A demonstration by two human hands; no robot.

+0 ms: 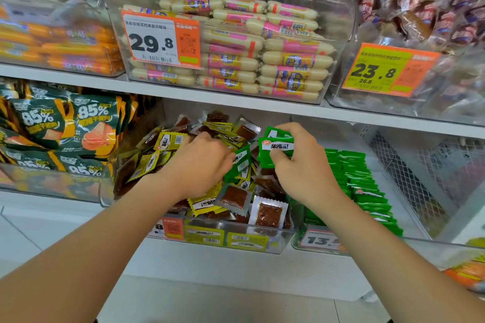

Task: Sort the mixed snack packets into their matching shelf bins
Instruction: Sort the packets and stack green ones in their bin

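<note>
Left hand point(202, 162) covers its own fingertips (price tag point(317, 240) half covered).

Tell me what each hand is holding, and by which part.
The right hand grips a stack of green packets, thumb on its lower front. The left hand appears to pinch a single green packet by its left edge.

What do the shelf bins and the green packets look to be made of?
The shelf bins: clear rigid plastic, glossy; contents show through and the walls catch glare. The green packets: probably thin plastic film, shiny, with crimped edges and printed labels.
</note>
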